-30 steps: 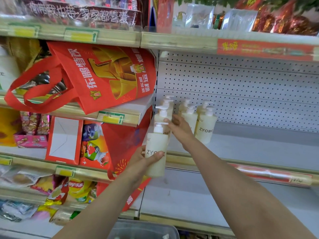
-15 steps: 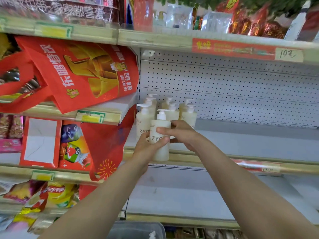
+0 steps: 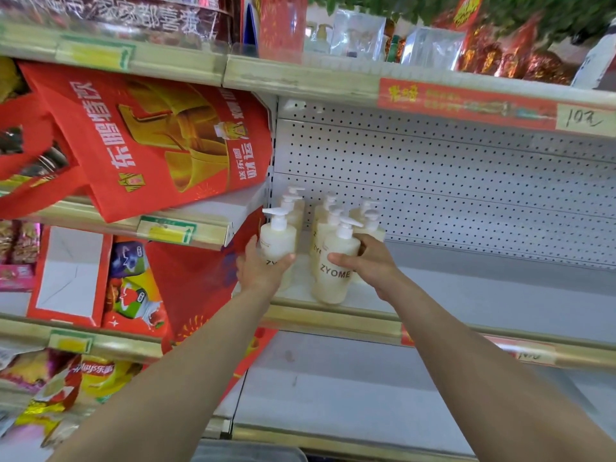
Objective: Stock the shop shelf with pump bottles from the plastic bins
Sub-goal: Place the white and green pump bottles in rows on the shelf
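Reaching up to the shop shelf [image 3: 466, 295], the person has a hand on each of two cream pump bottles. The left hand [image 3: 261, 271] cups the lower part of the left bottle [image 3: 278, 238], thumb hooked across its front and fingers curled round the far side, so the grip is closed on it. The right hand [image 3: 370, 261] wraps the front bottle [image 3: 333, 275] from the right, thumb lying over the label reading ZYOME and fingers bent round behind; this bottle stands upright on the shelf near the front edge. Whether the left bottle's base touches the shelf cannot be told, as the hand hides it. Just beyond both hands more pump bottles [image 3: 328, 211] of the same kind stand clustered against the perforated back panel [image 3: 466, 181]. To the left of the left hand a red bag [image 3: 150, 145] hangs over the neighbouring shelf. Beneath the forearms, the rim of a clear plastic bin [image 3: 250, 453] shows.
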Demonstrator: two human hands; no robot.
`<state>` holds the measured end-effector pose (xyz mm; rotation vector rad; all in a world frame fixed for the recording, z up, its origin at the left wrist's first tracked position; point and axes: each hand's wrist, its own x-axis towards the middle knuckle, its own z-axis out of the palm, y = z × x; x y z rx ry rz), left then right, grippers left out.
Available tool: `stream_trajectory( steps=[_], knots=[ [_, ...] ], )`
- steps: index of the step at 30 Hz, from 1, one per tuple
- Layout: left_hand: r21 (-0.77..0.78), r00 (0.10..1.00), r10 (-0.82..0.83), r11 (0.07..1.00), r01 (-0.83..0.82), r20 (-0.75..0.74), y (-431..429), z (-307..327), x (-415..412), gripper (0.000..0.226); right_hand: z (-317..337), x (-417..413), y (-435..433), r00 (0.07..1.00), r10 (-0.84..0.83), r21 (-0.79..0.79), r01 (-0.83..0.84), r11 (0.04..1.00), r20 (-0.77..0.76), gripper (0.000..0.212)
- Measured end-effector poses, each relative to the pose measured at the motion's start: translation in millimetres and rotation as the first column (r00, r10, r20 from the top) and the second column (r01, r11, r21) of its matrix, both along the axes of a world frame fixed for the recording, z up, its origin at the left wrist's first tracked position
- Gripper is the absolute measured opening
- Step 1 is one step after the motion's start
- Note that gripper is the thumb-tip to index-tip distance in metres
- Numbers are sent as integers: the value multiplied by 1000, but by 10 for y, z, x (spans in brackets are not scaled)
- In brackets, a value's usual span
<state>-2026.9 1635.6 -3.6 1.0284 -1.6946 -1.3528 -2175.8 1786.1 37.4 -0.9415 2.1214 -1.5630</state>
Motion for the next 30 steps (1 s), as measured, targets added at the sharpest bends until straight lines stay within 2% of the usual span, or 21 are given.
stream_trajectory(
  steps=[5, 13, 20, 22, 25, 30],
  knots=[
    [-28, 996, -7, 1000, 5, -87, -14, -87, -67, 75, -66, -38, -116, 995, 21, 52, -16, 999, -93, 74],
    [-27, 996, -1, 1000, -1, -89, -33, -118, -68, 77, -90, 33, -253, 981, -82, 81, 97, 992, -176, 83],
    [-39, 1000, -12, 999, 12, 10, -43, -71, 116, 81, -43, 241, -185, 980, -102, 162, 130, 978, -168, 82],
    [-90, 995, -20, 996, 29, 99, -63, -71, 249, 85, -49, 359, -147, 957, -153, 154, 195, 969, -248, 82],
    [-151, 978, -25, 987, 57, 207, -74, -80, 486, 85, -73, 580, -72, 856, -216, 187, 335, 924, -469, 79],
    [-285, 954, 3, 954, 86, 299, -54, -126, 883, 68, -134, 973, 17, 712, -121, 260, 401, 878, -692, 78]
  ],
)
